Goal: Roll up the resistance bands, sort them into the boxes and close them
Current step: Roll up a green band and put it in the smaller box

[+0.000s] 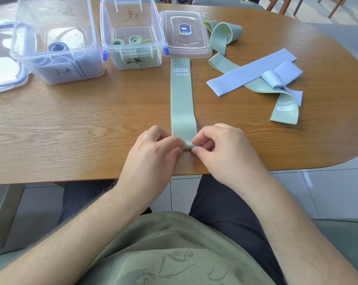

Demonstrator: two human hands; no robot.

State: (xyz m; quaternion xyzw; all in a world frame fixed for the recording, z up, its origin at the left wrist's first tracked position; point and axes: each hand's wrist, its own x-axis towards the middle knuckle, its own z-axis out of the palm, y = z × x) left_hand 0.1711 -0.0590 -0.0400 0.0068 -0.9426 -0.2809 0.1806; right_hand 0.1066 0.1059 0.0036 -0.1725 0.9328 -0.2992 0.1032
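A long green band (182, 99) lies flat on the wooden counter (71, 120). It runs straight from close to the near edge toward the far edge, and its far end stops just short of a clear lid (185, 33). Its near end is curled over into a small first turn. The left hand (153, 153) and the right hand (225, 149) both pinch that curled end between thumb and fingertips, one at each side of it, with the remaining fingers bent.

Two clear boxes stand open toward the far left of the counter. The larger one (75, 73), nearer the left edge, holds rolled blue bands (56, 47). The smaller one (151, 60), just beside it, holds rolled green bands (117, 42) and has blue clips at its sides. The clear lid, with a blue sticker on it, lies flat against the smaller box's right side. Another lid (1, 79) shows partly at the left edge.

Toward the right edge lie the loose bands. A green one (223, 36) sits looped near the far edge. Closer in, two blue bands (250, 73) lie across a second green one (285, 112) marked HEAVY.
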